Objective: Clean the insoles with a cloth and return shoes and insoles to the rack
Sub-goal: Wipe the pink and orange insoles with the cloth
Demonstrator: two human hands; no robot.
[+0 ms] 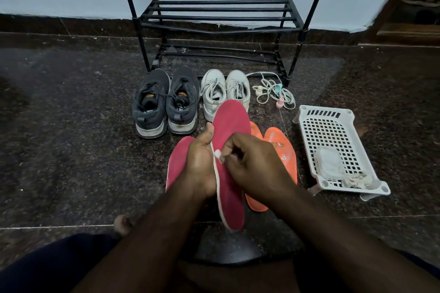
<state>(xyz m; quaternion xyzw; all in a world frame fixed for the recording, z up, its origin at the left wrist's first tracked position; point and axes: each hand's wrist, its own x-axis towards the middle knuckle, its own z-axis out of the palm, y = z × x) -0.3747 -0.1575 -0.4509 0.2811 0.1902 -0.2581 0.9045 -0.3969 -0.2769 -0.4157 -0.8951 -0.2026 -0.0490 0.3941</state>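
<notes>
My left hand (198, 162) grips the left edge of a red insole (229, 131), held up lengthwise above the floor. My right hand (257, 164) presses a small white cloth (217, 153) against its upper face; most of the cloth is hidden in my fingers. A second red insole (177, 162) lies on the floor under my left hand. Two orange insoles (283, 147) lie to the right, partly hidden. A pair of dark grey sneakers (165, 102) and a pair of white sneakers (225, 90) stand in front of the black shoe rack (219, 16).
A white perforated plastic basket (333, 131) sits at the right, holding a folded white cloth (329, 164) and a crumpled rag (354, 179). A tangled white cord (273, 93) with coloured ends lies by the rack's right leg. The floor is dark speckled stone; my knees are below.
</notes>
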